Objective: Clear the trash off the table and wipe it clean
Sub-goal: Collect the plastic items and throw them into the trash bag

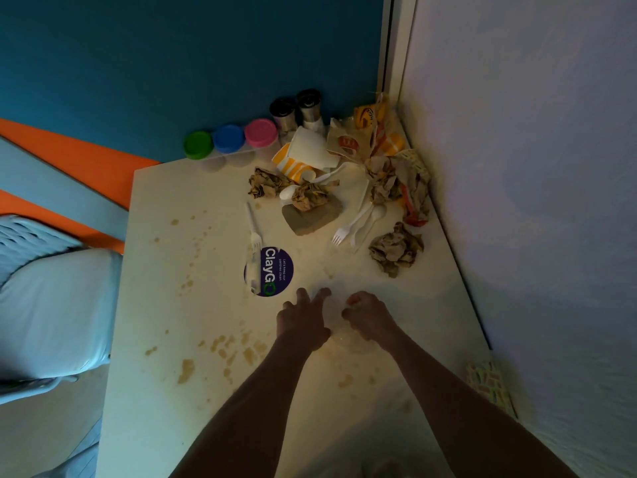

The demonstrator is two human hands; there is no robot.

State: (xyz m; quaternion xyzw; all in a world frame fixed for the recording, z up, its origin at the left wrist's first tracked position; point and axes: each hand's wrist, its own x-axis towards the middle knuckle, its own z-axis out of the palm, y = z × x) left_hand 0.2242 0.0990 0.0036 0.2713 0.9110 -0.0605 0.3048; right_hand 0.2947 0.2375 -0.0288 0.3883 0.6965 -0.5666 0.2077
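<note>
- Both hands meet over white table (165,305), near edge, w/ faint clear plastic thing (336,317) between them – hard to make out.
- Left hand (301,322): fingers spread, pressing its side.
- Right hand (370,317): curled closed round it.
- Trash pile (344,167) at far corner by wall, well apart from hands.
- Brown spill spots (220,350) across table.

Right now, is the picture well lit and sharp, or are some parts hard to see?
Head view: dim and warm-tinted, brightest on the table centre; both forearms are dark silhouettes. The left hand and right hand look soft, and the clear thing between them is hard to identify. Wide-angle bending curves the table edges.
</note>
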